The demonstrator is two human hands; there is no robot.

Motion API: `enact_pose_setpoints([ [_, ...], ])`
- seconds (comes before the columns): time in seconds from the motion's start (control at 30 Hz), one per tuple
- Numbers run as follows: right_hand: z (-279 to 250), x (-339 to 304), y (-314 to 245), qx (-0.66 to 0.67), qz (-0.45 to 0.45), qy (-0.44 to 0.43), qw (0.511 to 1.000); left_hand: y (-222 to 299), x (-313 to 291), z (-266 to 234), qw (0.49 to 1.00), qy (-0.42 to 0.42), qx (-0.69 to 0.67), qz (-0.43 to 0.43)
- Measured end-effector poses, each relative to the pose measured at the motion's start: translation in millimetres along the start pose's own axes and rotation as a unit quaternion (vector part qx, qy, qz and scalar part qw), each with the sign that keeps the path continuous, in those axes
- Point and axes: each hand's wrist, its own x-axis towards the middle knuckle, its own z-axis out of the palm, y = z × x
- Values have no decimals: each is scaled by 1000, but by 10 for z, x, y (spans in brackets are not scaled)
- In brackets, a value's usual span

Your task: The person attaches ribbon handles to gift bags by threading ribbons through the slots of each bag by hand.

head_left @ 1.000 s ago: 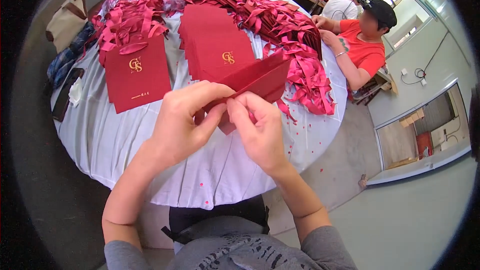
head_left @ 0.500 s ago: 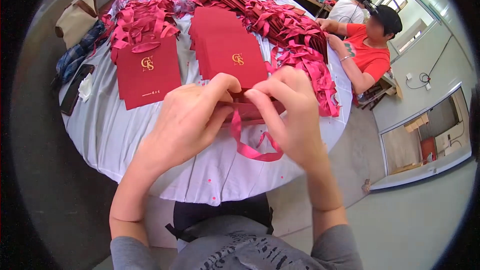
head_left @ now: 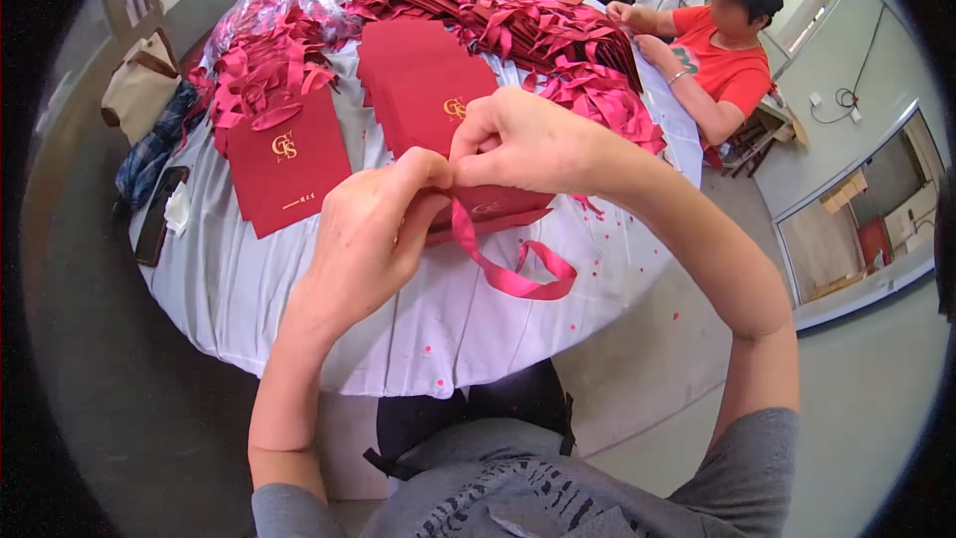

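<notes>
My left hand (head_left: 370, 229) is closed in a pinch at the upper edge of a dark red paper bag (head_left: 503, 216). From its fingertips a pink-red ribbon (head_left: 510, 281) hangs down and loops over the tablecloth. Against those fingertips, my right hand (head_left: 526, 144) is also pinched, its forearm reaching in from the right. What lies between the right fingers is hidden. Just beyond my hands lies a stack of flat red bags (head_left: 418, 70) with a gold emblem. Left of it rests another flat red bag (head_left: 289, 164).
A round table with a white cloth (head_left: 239, 309) carries heaps of ribboned red bags (head_left: 538, 25). Clear plastic wrap (head_left: 284, 5) tops the left heap. At the left edge are a dark phone (head_left: 159, 219) and crumpled tissue (head_left: 177, 209). A person in red (head_left: 712, 65) works at the right.
My right hand has moved left and up to meet the left fingertips, its forearm now slanting across from the right. The ribbon still hangs in a loop. The whole view has shifted slightly.
</notes>
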Motion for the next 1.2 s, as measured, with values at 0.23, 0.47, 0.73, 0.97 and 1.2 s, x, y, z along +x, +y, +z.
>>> enact_pose_setpoints([
  [0.23, 131, 13, 154, 89, -72, 122, 986, -15, 31, 35, 1000, 3, -13, -23],
  [0.47, 109, 63, 100, 126, -62, 114, 983, 29, 28, 37, 999, 29, 2, -33],
  [0.73, -150, 286, 113, 163, -87, 109, 977, 82, 22, 115, 999, 36, 23, -1],
  [0.97, -129, 655, 123, 290, -78, 172, 938, 106, 15, 90, 998, 15, 61, 32],
  [1.2, -191, 796, 173, 277, -95, 209, 933, 111, 12, 125, 997, 28, 61, 25],
])
